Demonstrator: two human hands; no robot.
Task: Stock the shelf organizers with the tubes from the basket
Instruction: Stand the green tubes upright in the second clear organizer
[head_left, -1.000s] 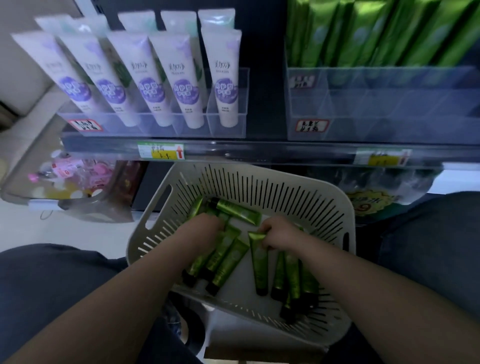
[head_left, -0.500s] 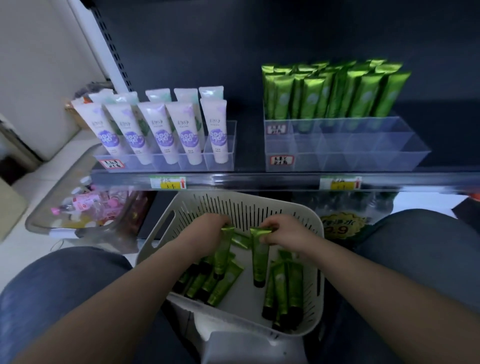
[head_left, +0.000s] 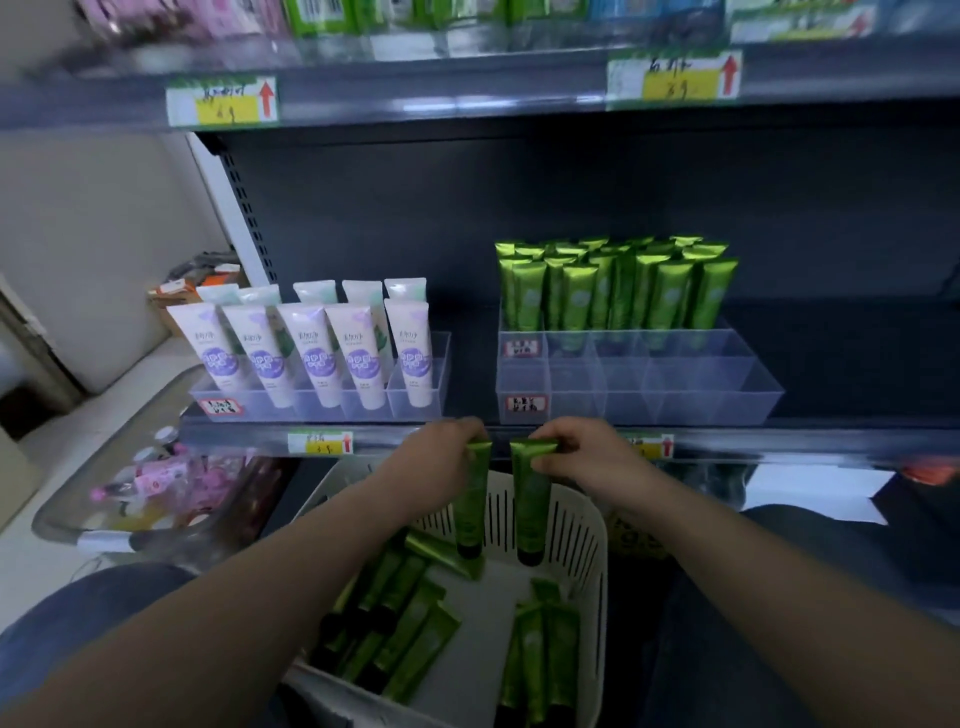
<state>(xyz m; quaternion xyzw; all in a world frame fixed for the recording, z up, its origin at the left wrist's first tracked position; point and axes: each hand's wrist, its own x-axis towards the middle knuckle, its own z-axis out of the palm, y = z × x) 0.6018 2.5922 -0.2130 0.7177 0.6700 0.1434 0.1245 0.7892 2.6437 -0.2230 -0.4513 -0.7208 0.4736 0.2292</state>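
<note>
Pinching one green tube apiece by its flat crimped end, my left grip (head_left: 441, 457) and right grip (head_left: 582, 452) are raised side by side above the basket (head_left: 592, 530), level with the shelf edge (head_left: 779, 441). The left tube (head_left: 472, 499) and the right tube (head_left: 531, 499) hang cap-down, close together but apart. I judge that holding them this way lets each drop cap-first into a compartment and stand like those already stocked.

More loose tubes (head_left: 410, 623) lie flat in two heaps on the basket floor, so plenty of the job is left. The basket sits between my knees, just under the shelf, which keeps the reach short.

Ahead and a little to the right is the clear divided organizer (head_left: 675, 384). Its rear compartments hold standing green tubes (head_left: 613, 291), while the front rows show only clear plastic, so that is likely where these two belong. To the left, a second organizer (head_left: 311, 353) holds white tubes with purple labels, crimped ends up.

The shelving is dark metal with a yellow price label (head_left: 320, 443) on its lip. An upper shelf (head_left: 467, 98) is blurred overhead, and a clear bin (head_left: 156, 488) of pink items sits low by a pale wall.
</note>
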